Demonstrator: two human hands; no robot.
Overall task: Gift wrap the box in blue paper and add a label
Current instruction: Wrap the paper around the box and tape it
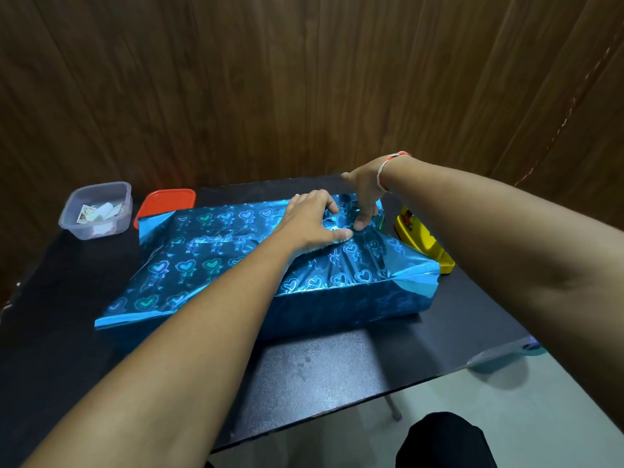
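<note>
Box [304,298] wrapped in blue paper [202,261] lengthwise; my left hand [314,221] presses seam flat, right hand [363,197] fingertips pinch paper. Ends open, label not on yet.

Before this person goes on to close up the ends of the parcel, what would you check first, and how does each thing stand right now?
1. Blue paper covers the box top: ok.
2. Seam pressed down by left hand and right hand: ok.
3. Seam taped: cannot tell.
4. End flaps folded shut: not ok, both stick out.
5. Yellow tape dispenser within reach: ok.
6. Labels ready in clear tub: cannot tell, only paper bits show.
</note>
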